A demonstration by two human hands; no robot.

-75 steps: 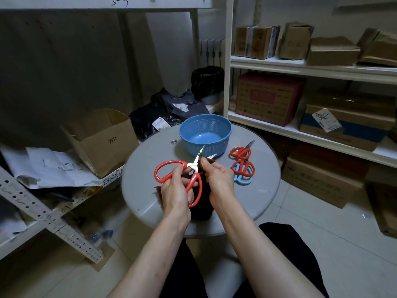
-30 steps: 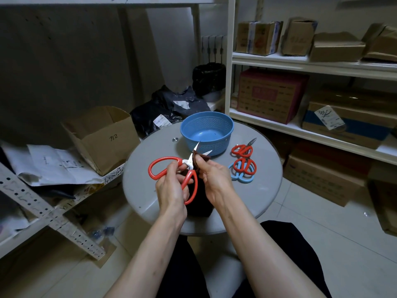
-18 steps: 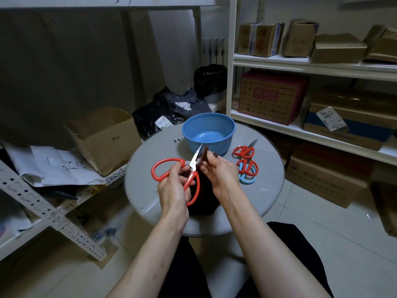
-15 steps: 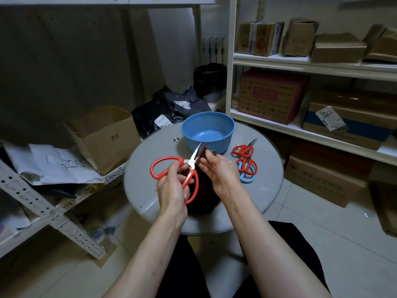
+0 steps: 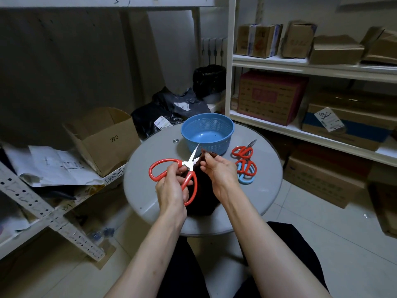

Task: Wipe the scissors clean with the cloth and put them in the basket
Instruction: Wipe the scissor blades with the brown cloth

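**Open blades meet the cloth**

Head view: scissors [image 5: 187, 164] are held over the counter [image 5: 265, 186], just short of the blue basket [image 5: 208, 124], blades parted and tips toward it. The likely hazard is that the right hand [image 5: 219, 169] works right against a bare edge, so a slip along the steel could nick a finger. The left hand [image 5: 171, 190] is curled round the red handles, gripping them. The right hand pinches the dark cloth [image 5: 202, 190] at its top corner, against one blade. Other scissors [image 5: 246, 168] lie on the counter to the right.

Round grey table [image 5: 264, 190]: blue basket [image 5: 214, 145], spare scissors [image 5: 245, 166] (red, blue handles).
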